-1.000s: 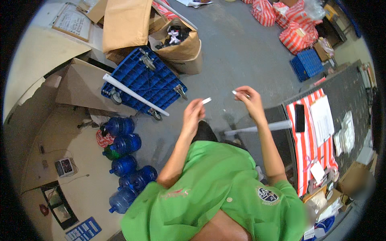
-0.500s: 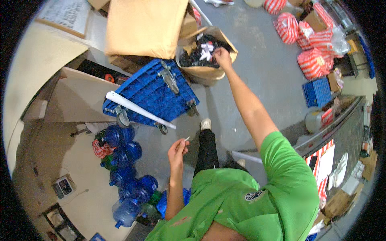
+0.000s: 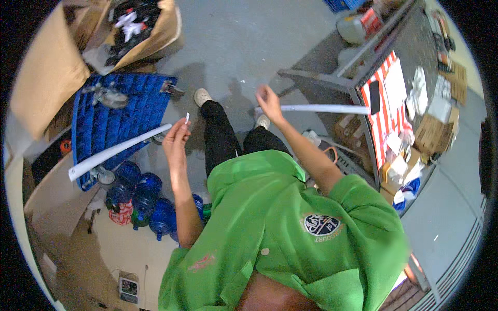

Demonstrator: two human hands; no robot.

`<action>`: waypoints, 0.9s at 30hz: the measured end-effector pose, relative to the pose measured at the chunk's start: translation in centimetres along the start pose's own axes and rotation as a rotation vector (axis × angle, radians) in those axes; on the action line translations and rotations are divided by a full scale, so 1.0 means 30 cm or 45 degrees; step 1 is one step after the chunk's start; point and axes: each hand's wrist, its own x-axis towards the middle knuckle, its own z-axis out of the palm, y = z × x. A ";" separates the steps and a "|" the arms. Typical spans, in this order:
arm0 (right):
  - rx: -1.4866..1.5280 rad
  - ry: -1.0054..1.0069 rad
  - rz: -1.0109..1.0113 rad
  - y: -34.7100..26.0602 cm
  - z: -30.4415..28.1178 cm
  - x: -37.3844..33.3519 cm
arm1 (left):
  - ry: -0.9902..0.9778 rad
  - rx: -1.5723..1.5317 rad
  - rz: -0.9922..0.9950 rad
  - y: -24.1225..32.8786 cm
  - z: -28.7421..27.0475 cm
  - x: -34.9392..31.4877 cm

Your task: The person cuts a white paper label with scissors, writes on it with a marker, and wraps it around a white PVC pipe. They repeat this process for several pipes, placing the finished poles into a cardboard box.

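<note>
At far left, a large tan, cardboard-coloured package (image 3: 46, 78) stands beside a tilted blue ribbed plastic platform with casters (image 3: 127, 106). A long white tube (image 3: 116, 151) crosses the platform's lower part in view. Above the platform is an open tan paper bag (image 3: 168, 33) containing crumpled black plastic (image 3: 142, 44) and small white pieces (image 3: 127, 26). Translucent blue plastic water bottles (image 3: 148, 192) are grouped below the platform.

The left hand (image 3: 176, 139) is nearly closed, thumb and fingertips pinching a small, flat white strip (image 3: 187, 117); the strip projects upward from the grip, well apart from the bag.

Further right, the right hand (image 3: 270, 104) is raised with fingers curled. Whether it holds anything cannot be told. It overlaps a second, slender white tube (image 3: 324, 109) in view; contact cannot be confirmed.

That tube's right end meets the edge of a dark-topped table (image 3: 417, 49). A red-and-white striped sheet (image 3: 383, 132) lies there, bearing a black rectangular phone (image 3: 375, 97) and white paper (image 3: 397, 83). Brown cardboard cartons (image 3: 434, 129) occupy the far right.
</note>
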 end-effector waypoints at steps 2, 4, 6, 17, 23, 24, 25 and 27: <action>-0.224 0.044 0.510 0.512 -0.142 -0.324 | -0.048 0.057 -0.038 -0.049 0.058 0.009; -0.001 0.113 1.088 0.776 -0.325 -0.490 | 0.008 0.078 -0.110 -0.145 0.121 -0.002; 0.330 0.220 1.218 0.855 -0.438 -0.586 | -0.037 0.023 -0.226 -0.185 0.242 -0.068; 0.521 0.402 0.843 1.188 -0.362 -0.062 | -0.043 -0.093 -0.931 -0.902 0.626 -0.330; 0.561 0.427 0.330 0.987 -0.363 -0.287 | -0.020 0.073 -0.637 -0.890 0.711 -0.382; 0.642 0.416 0.220 0.839 -0.418 -0.351 | 0.007 0.057 -0.603 -0.872 0.728 -0.390; 0.654 0.386 0.198 0.762 -0.456 -0.416 | 0.003 0.018 -0.573 -0.842 0.765 -0.401; 0.769 0.259 0.240 0.471 -0.600 -0.527 | 0.021 -0.090 -0.502 -0.783 0.839 -0.436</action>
